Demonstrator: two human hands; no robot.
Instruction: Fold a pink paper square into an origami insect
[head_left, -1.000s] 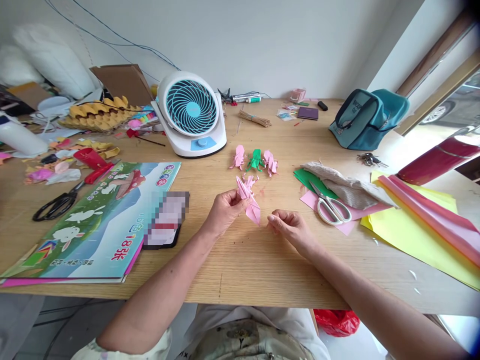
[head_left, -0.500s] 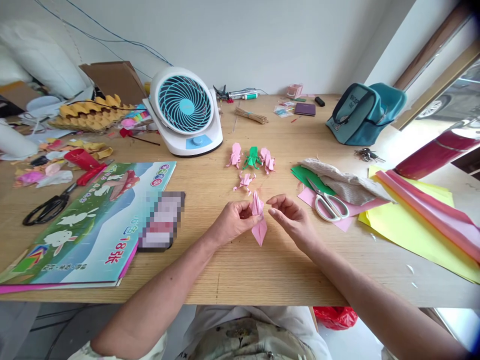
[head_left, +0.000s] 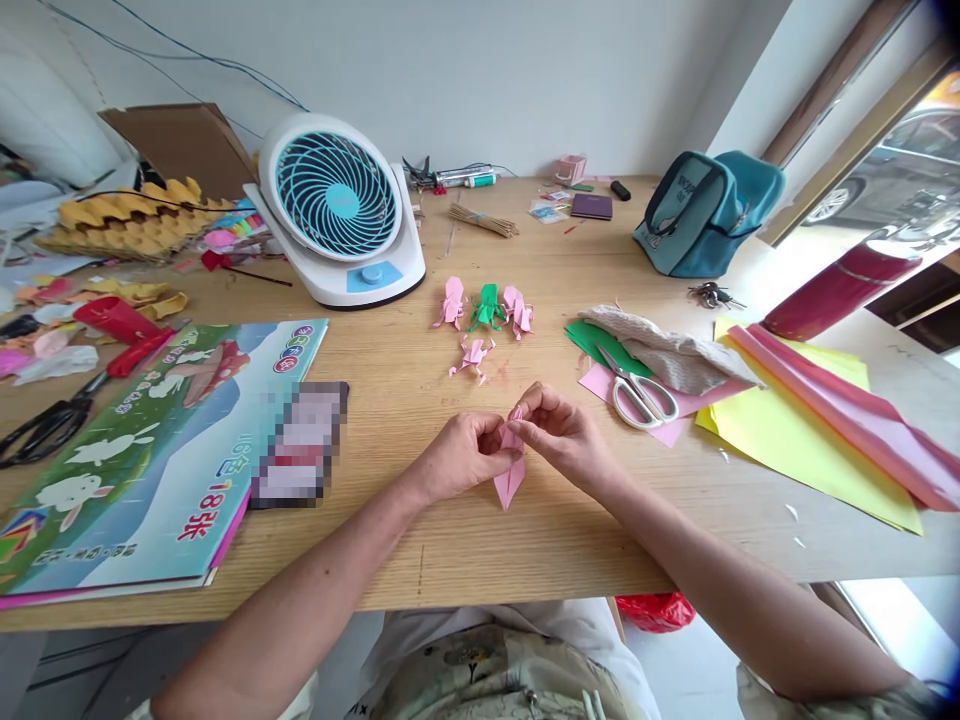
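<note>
Between my hands is a piece of folded pink paper point(head_left: 510, 484), long and pointed at its lower end. My left hand point(head_left: 466, 455) pinches its left side. With thumb and fingertips, my right hand point(head_left: 561, 430) grips the paper's upper end, and the fingers hide part of the folds. Just beyond my hands lies a small pink origami figure point(head_left: 473, 357) with thin limbs. Behind it stand a green origami figure point(head_left: 488, 306) and, on either side, a pink origami figure point(head_left: 452, 302) and another pink one point(head_left: 517, 311).
White-handled scissors point(head_left: 642, 398) lie on coloured paper beside a grey cloth point(head_left: 667, 350). Further right are yellow sheets point(head_left: 810, 440) and a red bottle point(head_left: 840, 290). To the left are a phone point(head_left: 300, 445), a picture-covered paper pack point(head_left: 172, 450) and a fan point(head_left: 337, 210).
My right hand has moved left onto the pink paper's upper end and closed on it. My left hand keeps its pinch. The whole view has shifted a little.
</note>
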